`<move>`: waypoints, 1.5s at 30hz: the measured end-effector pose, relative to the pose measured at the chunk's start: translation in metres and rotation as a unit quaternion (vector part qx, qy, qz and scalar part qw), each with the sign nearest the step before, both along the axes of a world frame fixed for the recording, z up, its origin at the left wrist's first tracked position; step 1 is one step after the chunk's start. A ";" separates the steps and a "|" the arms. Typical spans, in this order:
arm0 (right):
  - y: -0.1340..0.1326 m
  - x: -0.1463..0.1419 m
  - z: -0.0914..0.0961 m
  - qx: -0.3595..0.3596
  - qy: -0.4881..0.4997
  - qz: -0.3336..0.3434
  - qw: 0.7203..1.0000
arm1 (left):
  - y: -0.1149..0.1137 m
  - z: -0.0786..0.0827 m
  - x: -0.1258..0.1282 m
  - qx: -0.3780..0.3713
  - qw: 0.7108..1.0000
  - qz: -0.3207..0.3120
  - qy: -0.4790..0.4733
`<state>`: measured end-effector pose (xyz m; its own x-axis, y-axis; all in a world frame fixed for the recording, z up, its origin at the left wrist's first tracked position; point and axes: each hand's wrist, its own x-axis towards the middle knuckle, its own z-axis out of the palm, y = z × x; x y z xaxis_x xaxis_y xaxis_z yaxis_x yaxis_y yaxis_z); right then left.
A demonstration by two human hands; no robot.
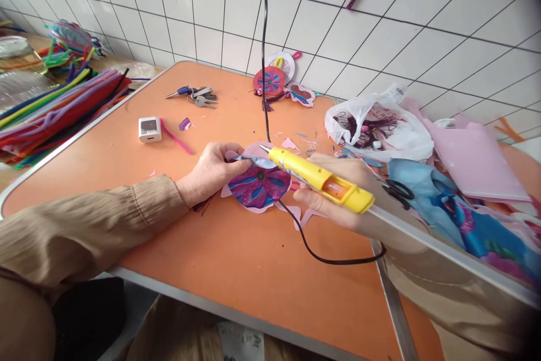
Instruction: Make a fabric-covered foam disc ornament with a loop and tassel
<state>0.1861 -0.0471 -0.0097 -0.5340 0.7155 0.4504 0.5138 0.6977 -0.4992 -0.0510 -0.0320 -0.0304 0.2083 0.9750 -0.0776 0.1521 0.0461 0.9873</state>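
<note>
My left hand pinches the upper edge of a purple and blue patterned fabric piece, folding back a pale blue flap. Pink backing shows round this piece, with a dark green dot near its middle and dark tassel threads below my wrist. A yellow hot glue gun is gripped in my right hand; its metal nozzle points left, close over the flap. Out of the gun's back runs a long translucent glue stick. Whether the nozzle touches the fabric I cannot tell.
A black cord hangs down across the orange table. Keys, a white charger, finished-looking round ornaments and pipe cleaners lie around. At right are a plastic bag, scissors and blue fabric.
</note>
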 end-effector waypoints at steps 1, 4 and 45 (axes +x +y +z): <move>-0.001 0.000 -0.001 0.011 -0.019 0.017 1.000 | 0.000 -0.001 0.000 0.003 1.000 0.001 -0.002; -0.002 0.001 -0.003 0.045 -0.049 0.043 0.997 | 0.002 -0.004 -0.001 0.016 1.000 0.003 -0.005; -0.006 0.000 0.007 0.137 -0.251 -0.059 0.956 | 0.005 -0.015 -0.002 0.049 0.995 -0.026 -0.084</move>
<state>0.1863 -0.0532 -0.0031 -0.6543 0.6769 0.3372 0.7247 0.6887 0.0239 -0.0534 -0.0271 -0.0457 0.2606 0.9638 0.0565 -0.0156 -0.0543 0.9984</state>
